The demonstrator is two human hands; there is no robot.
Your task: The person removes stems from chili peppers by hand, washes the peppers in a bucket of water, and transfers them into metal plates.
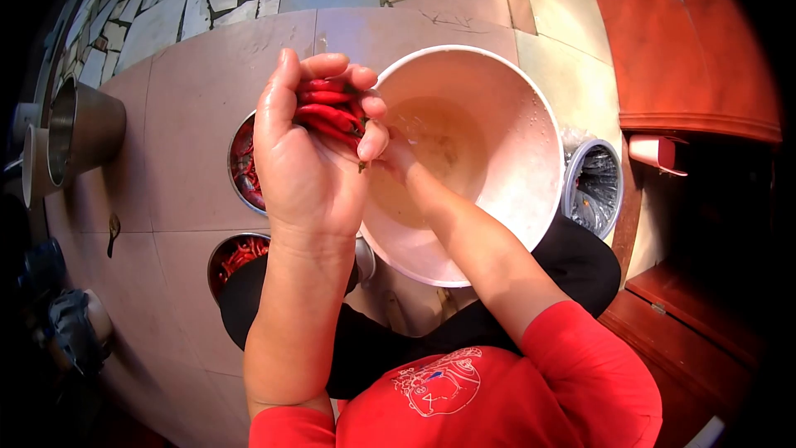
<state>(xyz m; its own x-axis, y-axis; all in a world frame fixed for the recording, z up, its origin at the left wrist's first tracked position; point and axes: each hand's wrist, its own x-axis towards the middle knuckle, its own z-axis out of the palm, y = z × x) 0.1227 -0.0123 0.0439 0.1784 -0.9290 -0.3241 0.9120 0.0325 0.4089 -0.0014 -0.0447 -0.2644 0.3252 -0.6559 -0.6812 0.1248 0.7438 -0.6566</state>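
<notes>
My left hand [311, 137] is raised palm up, its fingers curled round several red chili peppers [330, 106]. A chili's stem end pokes out near the little finger. Behind it my right hand [396, 156] comes in from the right, mostly covered by the left one, so its fingers are hidden. Both hands are over the left rim of a large pale basin [506, 191], which holds shallow, slightly cloudy water [439, 145]. Left of my left hand, a metal bowl [233, 168] with red chili pieces is partly covered. Nearer my knee is another metal bowl [214, 270] of red chilies.
A lined bin [594, 187] stands right of the basin, beside red wooden furniture [680, 41]. At the left are a metal bucket [95, 129] and a pale container [35, 170]. A dark, spoon-shaped object [114, 234] lies on the tiled floor [186, 116].
</notes>
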